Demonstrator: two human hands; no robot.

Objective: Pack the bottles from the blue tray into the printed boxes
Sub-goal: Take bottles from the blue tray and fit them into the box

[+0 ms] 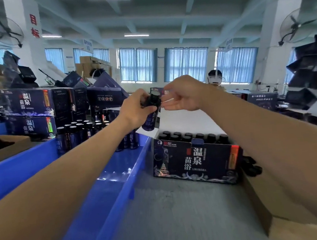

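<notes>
Gripping a dark bottle (150,122) in our left hand (134,107), we are holding it above the gap between the blue tray (109,184) and the open printed box (196,161), while our right hand (182,95) is pinching its cap. Tray and box are sitting on a grey bench (174,216); blue-curtained windows (185,63) are lining the far wall.

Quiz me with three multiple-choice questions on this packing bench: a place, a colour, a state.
1. The open printed box sits where from the blue tray? A left B right C inside it
2. The tray's bottle caps are: A white B black C yellow
3. The raised bottle is: A gripped by the left hand B lying down C boxed
Answers: B, the box stands past the tray's right wall; B, the caps look black; A, the hand curls round it.
</notes>
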